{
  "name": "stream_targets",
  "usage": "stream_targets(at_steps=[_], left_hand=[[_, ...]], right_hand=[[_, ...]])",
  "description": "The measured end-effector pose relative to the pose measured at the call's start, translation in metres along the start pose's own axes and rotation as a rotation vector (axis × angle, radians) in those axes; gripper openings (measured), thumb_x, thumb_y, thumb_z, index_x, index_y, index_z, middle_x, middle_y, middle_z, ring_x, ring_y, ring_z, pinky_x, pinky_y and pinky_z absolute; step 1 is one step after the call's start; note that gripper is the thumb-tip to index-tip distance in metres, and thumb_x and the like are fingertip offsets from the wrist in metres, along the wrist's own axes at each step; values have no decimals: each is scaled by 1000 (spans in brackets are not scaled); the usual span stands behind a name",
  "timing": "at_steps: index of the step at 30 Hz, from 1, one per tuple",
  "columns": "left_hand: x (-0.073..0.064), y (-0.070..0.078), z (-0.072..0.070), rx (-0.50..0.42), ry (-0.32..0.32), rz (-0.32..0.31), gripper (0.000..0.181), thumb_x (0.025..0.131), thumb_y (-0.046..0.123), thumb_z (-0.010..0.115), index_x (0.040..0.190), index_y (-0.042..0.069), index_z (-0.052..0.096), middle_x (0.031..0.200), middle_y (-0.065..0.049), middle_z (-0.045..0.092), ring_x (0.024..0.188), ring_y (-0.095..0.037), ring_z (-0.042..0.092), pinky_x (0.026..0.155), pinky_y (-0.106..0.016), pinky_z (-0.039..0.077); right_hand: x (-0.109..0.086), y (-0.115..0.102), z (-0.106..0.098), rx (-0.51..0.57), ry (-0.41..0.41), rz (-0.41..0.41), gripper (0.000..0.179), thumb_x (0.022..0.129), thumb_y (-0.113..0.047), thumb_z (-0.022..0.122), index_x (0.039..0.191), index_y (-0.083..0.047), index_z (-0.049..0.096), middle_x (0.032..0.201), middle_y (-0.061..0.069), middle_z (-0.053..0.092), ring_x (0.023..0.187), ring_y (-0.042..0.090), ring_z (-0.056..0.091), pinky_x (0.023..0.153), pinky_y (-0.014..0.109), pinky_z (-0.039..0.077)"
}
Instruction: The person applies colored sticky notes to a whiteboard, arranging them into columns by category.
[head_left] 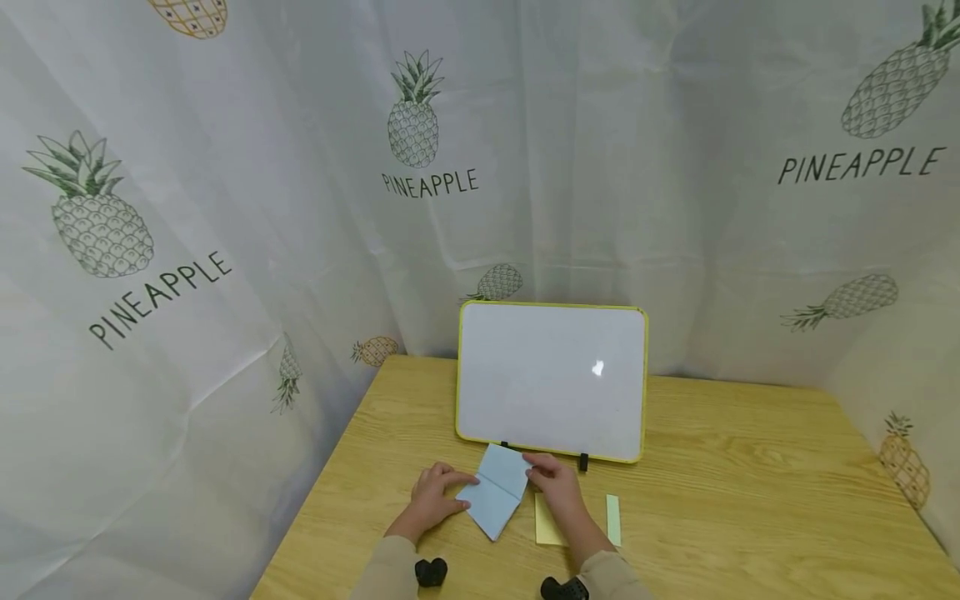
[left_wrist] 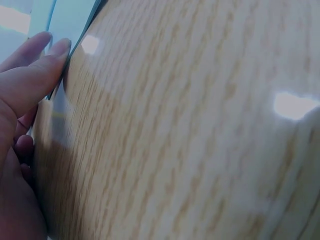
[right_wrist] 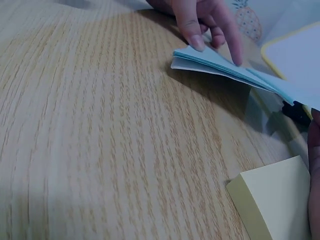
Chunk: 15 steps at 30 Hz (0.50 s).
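Note:
A light blue folded paper in several layers, with a crease across its middle, lies between both hands in the head view. My left hand is at its left side; in the right wrist view the thumb and index finger extend apart and press its upper face. At the far right edge, my right hand pinches the paper between thumb and index finger. Seen from the right wrist, the layered edge casts a shadow on the wood. Only a sliver of the right hand shows there.
A whiteboard with a yellow frame stands on black feet behind the hands. Under the right forearm sits a thick pale yellow note pad, with a narrow pale green strip right of it. The wooden table meets pineapple-print curtains.

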<state>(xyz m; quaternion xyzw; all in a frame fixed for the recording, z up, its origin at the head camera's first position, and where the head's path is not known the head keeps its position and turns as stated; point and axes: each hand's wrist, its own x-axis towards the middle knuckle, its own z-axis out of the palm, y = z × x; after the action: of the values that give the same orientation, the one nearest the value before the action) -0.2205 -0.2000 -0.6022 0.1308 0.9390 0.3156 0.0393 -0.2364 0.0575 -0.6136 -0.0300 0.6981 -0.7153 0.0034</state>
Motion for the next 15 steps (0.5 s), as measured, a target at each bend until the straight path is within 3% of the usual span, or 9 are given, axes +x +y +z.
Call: stream_targets(at_steps=[10, 15], left_hand=[[2, -2, 2, -2, -13, -5, 32, 83, 31, 77, 115, 35, 72, 109, 3, 44, 93, -20, 34, 77, -41, 30], [2, -3, 1, -8, -13, -5, 32, 84, 30, 77, 114, 35, 72, 108, 3, 43, 92, -20, 33, 76, -41, 29]], right_hand=[[1, 2, -5, 9, 9, 44, 30, 94, -5, 63, 123, 4, 65, 127, 20, 58, 117, 34, 53, 86, 25, 48], [2, 1, -4, 91, 30, 55, 32, 92, -1, 63, 123, 8, 63, 127, 21, 58, 116, 27, 53, 86, 23, 47]])
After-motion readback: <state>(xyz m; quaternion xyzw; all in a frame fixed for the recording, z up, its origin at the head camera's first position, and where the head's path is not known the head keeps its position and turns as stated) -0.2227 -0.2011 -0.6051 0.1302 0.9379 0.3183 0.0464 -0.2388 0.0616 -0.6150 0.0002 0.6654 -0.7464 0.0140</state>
